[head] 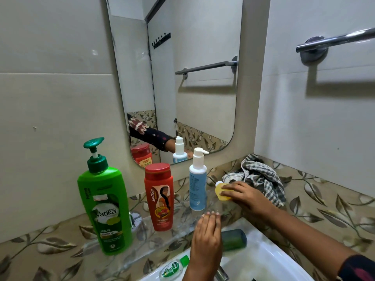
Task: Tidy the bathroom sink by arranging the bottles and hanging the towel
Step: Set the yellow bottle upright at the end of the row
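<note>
Three bottles (158, 196) upright; right hand (246, 196) grasps yellow bottle (220, 191)

Green pump bottle (104, 205): label reads "Vatika", with "HEALTH" lower down and "Henna" running vertically along its left edge; smaller print illegible. Red bottle (159, 196): "Karthika" printed vertically on its front. Blue-and-white pump bottle (197, 186): fine print, too small to read.
</note>
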### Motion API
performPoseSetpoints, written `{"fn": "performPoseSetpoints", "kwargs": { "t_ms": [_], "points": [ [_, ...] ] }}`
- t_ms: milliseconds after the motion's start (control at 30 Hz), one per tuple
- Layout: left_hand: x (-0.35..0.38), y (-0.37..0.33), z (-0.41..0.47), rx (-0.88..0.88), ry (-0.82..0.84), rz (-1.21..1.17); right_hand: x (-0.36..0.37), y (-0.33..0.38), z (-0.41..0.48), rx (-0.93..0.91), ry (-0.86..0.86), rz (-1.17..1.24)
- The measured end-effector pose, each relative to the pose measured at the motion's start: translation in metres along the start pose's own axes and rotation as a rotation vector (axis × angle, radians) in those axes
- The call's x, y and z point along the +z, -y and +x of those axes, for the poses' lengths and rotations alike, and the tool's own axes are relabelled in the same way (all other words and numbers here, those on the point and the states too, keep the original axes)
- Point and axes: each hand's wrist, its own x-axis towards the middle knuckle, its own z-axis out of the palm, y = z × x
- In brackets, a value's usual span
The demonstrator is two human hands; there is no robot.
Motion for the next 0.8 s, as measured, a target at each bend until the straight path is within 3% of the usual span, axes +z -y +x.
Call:
{"fn": "performPoseSetpoints", "kwargs": {
  "t_ms": [167,333,800],
  "points": [
    [0.005,-0.004,-0.002,-0.055,-0.086,0.053,-0.004,-0.011,0.020,0.276,-0.186,0.280],
    [0.010,-0.003,-0.005,-0.070,-0.073,0.061,-0.002,-0.024,0.043,0.433,-0.184,0.444],
    [0.010,-0.001,-0.002,-0.037,-0.006,0.048,0.007,-0.029,0.046,0.509,-0.104,0.517]
  ]
}}
